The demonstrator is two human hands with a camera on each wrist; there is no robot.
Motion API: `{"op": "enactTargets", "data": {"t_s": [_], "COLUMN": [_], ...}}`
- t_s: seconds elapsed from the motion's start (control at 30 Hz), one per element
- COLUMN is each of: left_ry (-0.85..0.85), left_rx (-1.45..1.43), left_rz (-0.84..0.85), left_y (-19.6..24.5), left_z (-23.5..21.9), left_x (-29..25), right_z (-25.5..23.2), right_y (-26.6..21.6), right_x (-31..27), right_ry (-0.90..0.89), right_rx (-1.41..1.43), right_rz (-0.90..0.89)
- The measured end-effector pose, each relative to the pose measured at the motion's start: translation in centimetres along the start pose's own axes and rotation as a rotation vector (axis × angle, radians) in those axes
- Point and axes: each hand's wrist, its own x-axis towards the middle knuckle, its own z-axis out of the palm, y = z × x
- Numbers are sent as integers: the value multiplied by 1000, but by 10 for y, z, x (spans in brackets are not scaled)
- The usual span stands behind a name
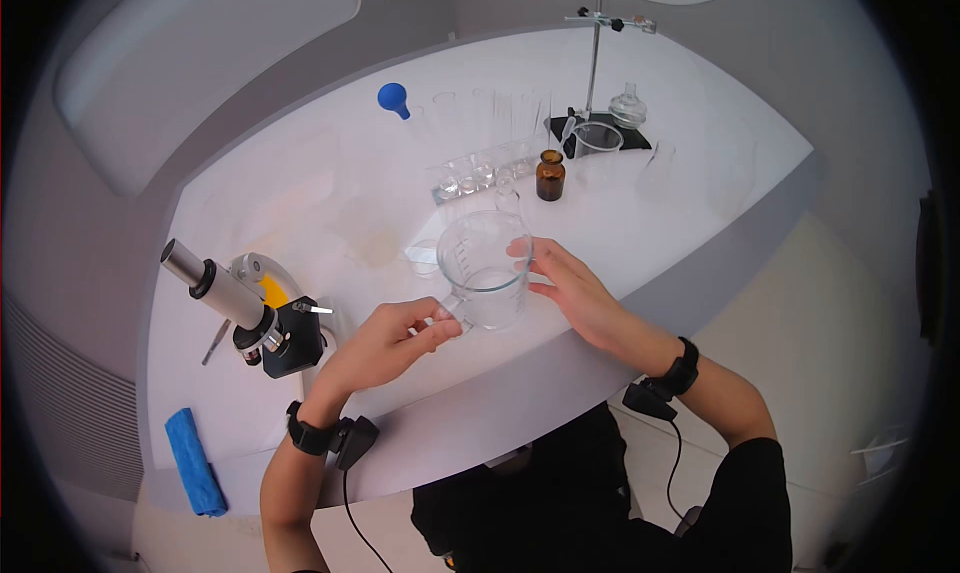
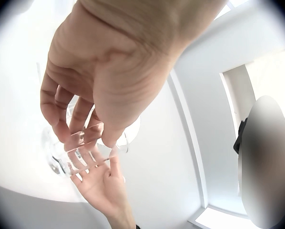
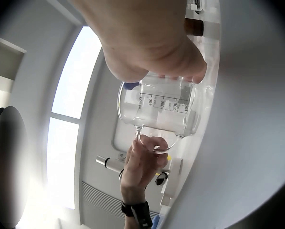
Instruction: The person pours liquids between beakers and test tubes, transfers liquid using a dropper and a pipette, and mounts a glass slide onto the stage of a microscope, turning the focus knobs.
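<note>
Steadying the graduated glass beaker (image 1: 480, 263) near the table's (image 1: 560, 365) front edge seemed the step: the left hand (image 1: 393, 344) gripped its handle (image 3: 137, 132), the right hand's (image 1: 580, 293) extended fingers spread along its opposite side; the next move likely called for level support.

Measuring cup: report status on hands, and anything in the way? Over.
Left hand gripping the handle; right hand at the opposite side. Measuring cup mouth up. Brown bottle stands beyond it; microscope off to the left.
</note>
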Motion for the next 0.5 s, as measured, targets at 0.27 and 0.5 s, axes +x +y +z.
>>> {"op": "enactTargets", "data": {"t_s": [0.27, 0.5], "left_ry": [212, 340], "left_rx": [-90, -142], "left_rz": [-150, -103], "left_y": [-12, -26], "left_z": [-8, 13], "left_x": [-25, -19], "right_z": [-29, -74], "right_y": [-3, -5], "right_x": [50, 84], "right_ry": [110, 464], "right_rx": [-41, -118], "right_rz": [-155, -227]}}
